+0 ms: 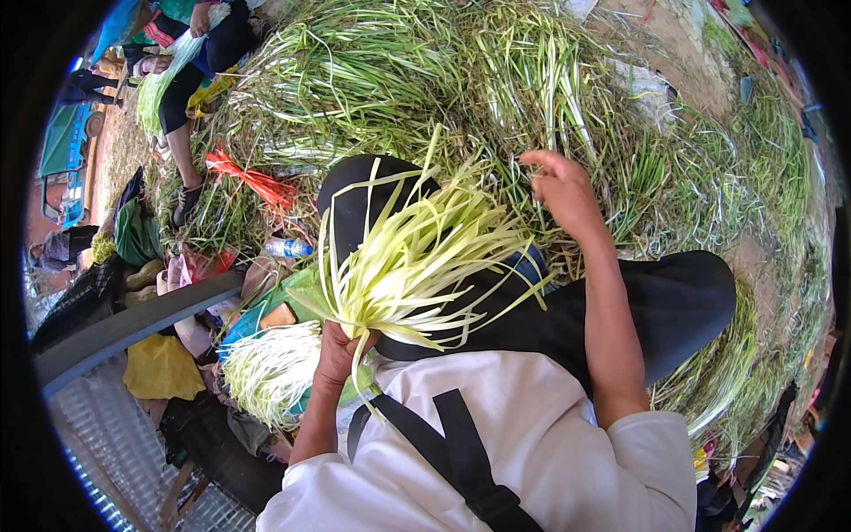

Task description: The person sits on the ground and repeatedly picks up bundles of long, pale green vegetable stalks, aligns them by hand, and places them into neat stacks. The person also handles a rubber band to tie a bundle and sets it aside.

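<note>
My left hand (346,349) grips a bunch of pale yellow chives (405,259) near its gathered end. The long flat leaves fan out over my lap, and one stray leaf hangs below my fist. To the right, my right hand (565,193) is raised above the loose greens, forefinger extended and the other fingers bent. Nothing shows in it. A stack of trimmed whitish chives (271,369) lies beside my left forearm, on a green and blue covering.
Loose green chives (359,66) spread across the ground ahead. Red ties (249,179) and a plastic bottle (288,247) lie at the left. A dark curved bar (139,326) crosses the left side. Another person's hand (199,20) holds a chive bunch (169,80) at upper left.
</note>
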`<state>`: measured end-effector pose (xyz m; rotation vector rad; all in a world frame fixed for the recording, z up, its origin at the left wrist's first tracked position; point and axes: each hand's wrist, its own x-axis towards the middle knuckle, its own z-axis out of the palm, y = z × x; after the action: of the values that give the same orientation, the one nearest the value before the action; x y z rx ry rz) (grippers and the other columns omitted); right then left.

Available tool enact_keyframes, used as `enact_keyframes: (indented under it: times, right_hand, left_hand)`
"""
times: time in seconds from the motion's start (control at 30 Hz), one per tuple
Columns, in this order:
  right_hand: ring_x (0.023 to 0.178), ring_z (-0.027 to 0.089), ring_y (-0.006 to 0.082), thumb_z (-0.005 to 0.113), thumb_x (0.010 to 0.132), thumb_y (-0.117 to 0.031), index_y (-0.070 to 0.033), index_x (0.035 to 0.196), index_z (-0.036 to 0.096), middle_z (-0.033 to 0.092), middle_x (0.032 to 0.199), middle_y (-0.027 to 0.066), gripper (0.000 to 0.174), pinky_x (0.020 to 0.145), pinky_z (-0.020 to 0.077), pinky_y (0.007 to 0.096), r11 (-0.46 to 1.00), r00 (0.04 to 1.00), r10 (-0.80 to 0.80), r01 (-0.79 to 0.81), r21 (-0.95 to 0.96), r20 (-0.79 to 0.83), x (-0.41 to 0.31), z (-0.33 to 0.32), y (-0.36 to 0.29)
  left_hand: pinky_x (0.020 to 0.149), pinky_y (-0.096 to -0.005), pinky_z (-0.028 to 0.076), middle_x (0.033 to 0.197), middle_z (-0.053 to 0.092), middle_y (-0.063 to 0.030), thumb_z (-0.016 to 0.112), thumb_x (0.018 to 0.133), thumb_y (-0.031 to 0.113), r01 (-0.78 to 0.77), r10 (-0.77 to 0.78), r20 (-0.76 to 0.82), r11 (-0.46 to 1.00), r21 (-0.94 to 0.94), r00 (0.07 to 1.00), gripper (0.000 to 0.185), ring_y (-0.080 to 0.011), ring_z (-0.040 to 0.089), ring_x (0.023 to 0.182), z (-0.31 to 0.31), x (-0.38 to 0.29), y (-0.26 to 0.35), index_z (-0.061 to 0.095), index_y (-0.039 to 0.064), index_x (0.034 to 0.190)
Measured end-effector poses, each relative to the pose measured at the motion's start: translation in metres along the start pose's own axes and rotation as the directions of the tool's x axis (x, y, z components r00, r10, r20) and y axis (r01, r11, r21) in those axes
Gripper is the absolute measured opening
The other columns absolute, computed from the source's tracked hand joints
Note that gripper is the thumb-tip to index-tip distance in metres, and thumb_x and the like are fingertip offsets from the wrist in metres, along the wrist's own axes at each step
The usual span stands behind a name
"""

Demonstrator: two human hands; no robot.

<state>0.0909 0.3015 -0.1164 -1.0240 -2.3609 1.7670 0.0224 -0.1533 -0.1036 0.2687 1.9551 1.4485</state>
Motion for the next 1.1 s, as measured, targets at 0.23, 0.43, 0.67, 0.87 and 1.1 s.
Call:
enact_keyframes:
  times: [0.23,0.43,0.67,0.87,1.1]
  right_hand:
    - [0.083,0.07,0.0318,0.07,0.096,-0.017,-0.006,0.116,0.074,0.073,0.095,0.0163,0.023,0.079,0.0545,0.0411,0.918,0.916,-0.387,0.393,-0.056,0.103,-0.032,0.038,-0.053]
    - [0.077,0.066,0.0371,0.069,0.095,-0.015,0.0,0.093,0.067,0.068,0.083,0.0169,0.015,0.072,0.0513,0.045,0.931,0.932,-0.363,0.361,-0.053,-0.021,-0.018,0.063,-0.024]
    - [0.053,0.052,0.0116,0.066,0.095,-0.016,-0.003,0.098,0.075,0.064,0.07,0.0042,0.016,0.052,0.0439,0.0317,0.88,0.918,0.298,-0.159,0.447,-0.261,0.012,0.019,0.033]
    - [0.069,0.065,0.0138,0.054,0.092,0.0,-0.007,0.13,0.073,0.075,0.095,0.0079,0.043,0.067,0.0531,0.032,0.993,0.978,0.093,-0.076,0.095,-0.186,0.0,-0.019,0.044]
    - [0.097,0.073,0.0314,0.068,0.095,-0.012,-0.015,0.136,0.069,0.074,0.119,0.0209,0.04,0.091,0.0564,0.043,0.98,0.974,-0.192,0.197,-0.031,0.117,0.0,0.043,-0.021]
  left_hand:
    - [0.09,-0.0318,0.053,0.104,0.076,-0.0029,0.078,0.084,0.006,-0.005,0.003,0.022,0.996,0.085,1.0,0.033,-0.0143,0.066,0.095,-0.002,0.002,0.005,0.073,0.002,0.116]
    - [0.088,-0.0317,0.053,0.099,0.076,-0.004,0.077,0.083,0.006,0.003,-0.006,0.022,0.991,0.137,1.0,0.026,-0.0143,0.065,0.092,-0.001,0.002,0.011,0.075,0.001,0.109]
    - [0.086,-0.0299,0.053,0.098,0.075,-0.0012,0.076,0.082,0.005,-0.007,0.008,-0.011,0.996,0.092,1.0,0.028,-0.0127,0.065,0.089,0.001,-0.001,0.008,0.074,0.0,0.109]
    - [0.086,-0.0296,0.053,0.1,0.075,0.0024,0.076,0.086,0.003,-0.013,0.011,0.026,0.998,0.058,1.0,0.024,-0.0091,0.064,0.092,-0.001,0.0,0.008,0.075,0.005,0.11]
    - [0.084,-0.0286,0.052,0.101,0.074,0.001,0.075,0.082,0.0,-0.025,0.023,0.012,0.989,0.148,1.0,0.028,-0.0111,0.065,0.091,-0.005,0.006,0.005,0.074,0.004,0.11]
